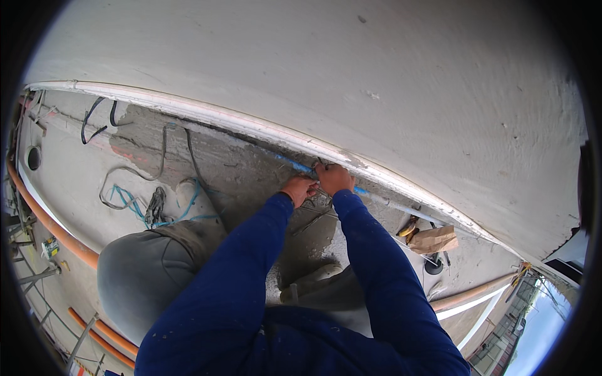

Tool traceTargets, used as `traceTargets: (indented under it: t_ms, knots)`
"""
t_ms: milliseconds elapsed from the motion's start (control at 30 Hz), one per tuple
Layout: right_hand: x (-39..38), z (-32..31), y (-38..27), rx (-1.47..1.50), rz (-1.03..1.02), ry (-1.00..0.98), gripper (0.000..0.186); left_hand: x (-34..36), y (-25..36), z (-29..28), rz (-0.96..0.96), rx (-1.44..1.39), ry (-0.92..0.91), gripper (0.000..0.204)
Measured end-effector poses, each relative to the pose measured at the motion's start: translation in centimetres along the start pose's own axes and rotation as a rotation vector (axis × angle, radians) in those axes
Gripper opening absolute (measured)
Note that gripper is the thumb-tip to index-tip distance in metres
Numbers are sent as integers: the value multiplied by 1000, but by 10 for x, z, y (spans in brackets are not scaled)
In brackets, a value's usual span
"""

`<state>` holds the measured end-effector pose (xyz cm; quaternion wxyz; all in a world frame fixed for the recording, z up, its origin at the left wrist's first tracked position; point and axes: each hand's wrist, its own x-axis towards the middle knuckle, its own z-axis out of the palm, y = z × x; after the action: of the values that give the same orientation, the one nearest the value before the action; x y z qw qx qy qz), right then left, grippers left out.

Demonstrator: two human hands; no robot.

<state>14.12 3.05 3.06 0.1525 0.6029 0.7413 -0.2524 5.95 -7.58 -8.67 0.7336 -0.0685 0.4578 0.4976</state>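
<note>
A thin pipe with blue stretches (293, 163) runs along the foot of the plastered wall, passing under my hands. My right hand (335, 178) is closed over the pipe, its fingers curled at the pipe's near side. Just left of it and close to touching, my left hand (300, 190) is closed in a pinch. Something thin and dark, like wire, shows between the hands, but what the fingertips hold is hidden. Below the hands, a thin bent rod (311, 222) lies on the rough grey floor.
A white trim strip (219, 117) edges the wall's base. To the right lie a brown paper bag (434, 240) and a round black piece (433, 266). On the left are black loops of cable (92, 122), tangled blue cord (128, 199) and a long orange pipe (56, 229).
</note>
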Motion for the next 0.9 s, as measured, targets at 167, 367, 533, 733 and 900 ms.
traceTargets:
  t_ms: [167, 367, 533, 733, 900]
  knots:
    - [-7, -5, -1, 32, -35, 17, 58, -10, -9, 19, 166, 436, 138, 21]
    - [-41, 6, 25, 195, -277, 334, 32, -9, -28, 41, 492, 793, 413, 31]
    - [-90, 12, 20, 271, -93, 524, 24, -7, -20, 34, 568, 951, 468, 29]
    - [-59, 73, 55, 781, 148, 392, 31, -28, -4, 46, 489, 868, 369, 25]
    - [-37, 96, 58, 1179, 102, 211, 31, -51, 12, 42, 516, 1223, 356, 21]
